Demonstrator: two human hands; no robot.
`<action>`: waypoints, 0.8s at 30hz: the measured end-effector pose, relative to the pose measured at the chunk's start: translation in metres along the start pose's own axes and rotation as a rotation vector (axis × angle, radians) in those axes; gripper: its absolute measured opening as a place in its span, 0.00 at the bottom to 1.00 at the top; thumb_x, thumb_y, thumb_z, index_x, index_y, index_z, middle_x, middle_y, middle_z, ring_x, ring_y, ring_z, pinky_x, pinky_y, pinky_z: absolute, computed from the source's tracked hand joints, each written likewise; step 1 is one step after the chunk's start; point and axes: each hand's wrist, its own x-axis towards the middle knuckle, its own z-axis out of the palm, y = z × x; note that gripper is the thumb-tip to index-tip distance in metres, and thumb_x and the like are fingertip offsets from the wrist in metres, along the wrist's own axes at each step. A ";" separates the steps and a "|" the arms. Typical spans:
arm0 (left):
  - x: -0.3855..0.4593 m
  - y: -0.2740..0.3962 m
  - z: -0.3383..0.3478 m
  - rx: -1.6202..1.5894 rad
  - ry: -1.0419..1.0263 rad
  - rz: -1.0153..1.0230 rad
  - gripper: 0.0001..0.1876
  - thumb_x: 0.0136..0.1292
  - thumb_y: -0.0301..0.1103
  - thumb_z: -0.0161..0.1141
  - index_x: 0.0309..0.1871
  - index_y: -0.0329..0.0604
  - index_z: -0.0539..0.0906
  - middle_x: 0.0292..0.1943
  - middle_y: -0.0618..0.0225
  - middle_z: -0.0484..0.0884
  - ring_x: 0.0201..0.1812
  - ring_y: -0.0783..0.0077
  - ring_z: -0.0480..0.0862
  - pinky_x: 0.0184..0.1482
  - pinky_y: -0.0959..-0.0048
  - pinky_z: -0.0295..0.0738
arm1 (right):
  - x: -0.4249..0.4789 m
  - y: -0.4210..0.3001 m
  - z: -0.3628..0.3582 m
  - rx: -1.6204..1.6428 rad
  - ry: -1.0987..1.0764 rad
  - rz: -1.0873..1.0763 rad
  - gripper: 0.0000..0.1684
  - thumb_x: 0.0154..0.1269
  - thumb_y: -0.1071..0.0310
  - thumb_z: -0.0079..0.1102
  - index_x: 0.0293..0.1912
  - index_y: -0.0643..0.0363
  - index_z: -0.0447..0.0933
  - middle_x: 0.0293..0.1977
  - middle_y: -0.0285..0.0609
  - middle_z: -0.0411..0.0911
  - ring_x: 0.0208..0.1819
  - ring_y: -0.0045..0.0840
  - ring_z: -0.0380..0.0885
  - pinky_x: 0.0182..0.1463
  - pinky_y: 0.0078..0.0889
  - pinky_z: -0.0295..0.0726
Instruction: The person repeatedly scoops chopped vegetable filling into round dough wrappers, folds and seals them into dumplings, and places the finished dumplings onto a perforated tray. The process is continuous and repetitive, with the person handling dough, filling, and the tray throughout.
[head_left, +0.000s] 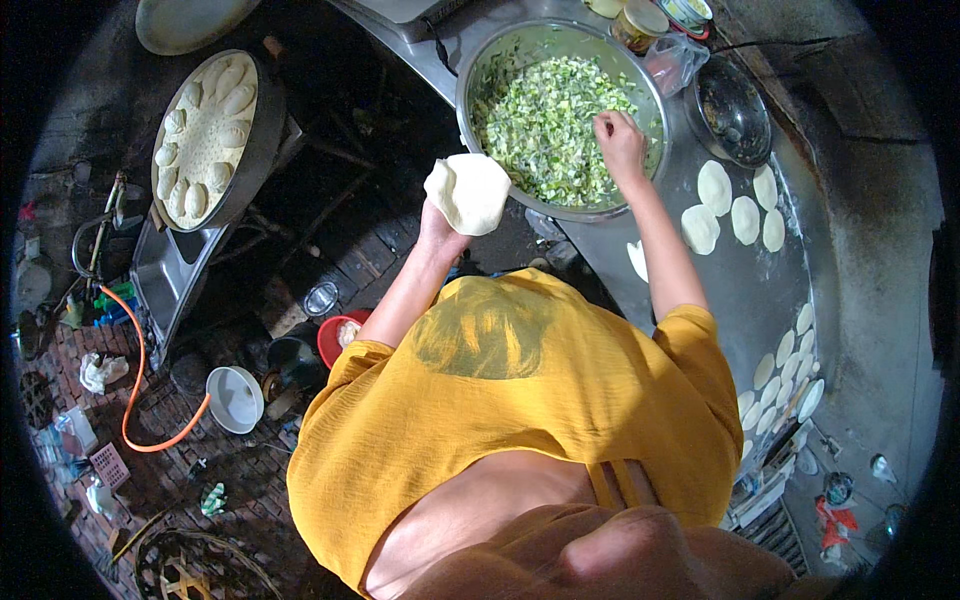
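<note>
A round, flat dough wrapper (474, 193) with a wavy edge lies on my left hand (445, 231), which supports it from below beside the bowl's near-left rim. My right hand (622, 146) is over the right part of a large stainless steel bowl (566, 213). Its fingers are curled, and whether they hold anything is hidden. Chopped green and pale vegetable filling (555, 124) is heaped in that bowl. Several dough wrappers (715, 187) lie on the metal worktop (739, 300) to the right of my right forearm.
Pleated buns (196, 200) sit around a round steamer (259, 169) at the left. Beyond the bowl's right side are a dark basin (729, 112) and a lidded jar (640, 26). More wrappers (785, 349) line the worktop's far right edge. An orange hose (137, 360) crosses the brick floor.
</note>
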 end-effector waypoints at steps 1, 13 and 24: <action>0.001 -0.001 0.003 0.009 -0.007 0.003 0.23 0.63 0.50 0.49 0.54 0.42 0.73 0.52 0.61 0.76 0.53 0.61 0.76 0.56 0.60 0.70 | 0.001 0.007 0.009 0.049 0.044 0.001 0.05 0.54 0.69 0.58 0.31 0.60 0.77 0.30 0.47 0.78 0.32 0.40 0.77 0.35 0.36 0.75; 0.013 -0.005 -0.014 0.198 0.188 0.105 0.21 0.64 0.47 0.50 0.53 0.42 0.72 0.50 0.63 0.76 0.49 0.62 0.77 0.51 0.62 0.74 | -0.106 -0.032 0.006 0.200 0.019 -0.112 0.10 0.60 0.72 0.50 0.36 0.63 0.79 0.32 0.51 0.80 0.31 0.29 0.80 0.31 0.32 0.81; 0.027 0.008 -0.005 0.302 -0.289 -0.297 0.19 0.62 0.43 0.50 0.49 0.39 0.72 0.41 0.62 0.76 0.40 0.67 0.77 0.41 0.67 0.75 | -0.084 -0.021 0.037 0.140 0.052 -0.105 0.07 0.53 0.68 0.52 0.26 0.60 0.75 0.24 0.42 0.75 0.29 0.34 0.75 0.34 0.36 0.75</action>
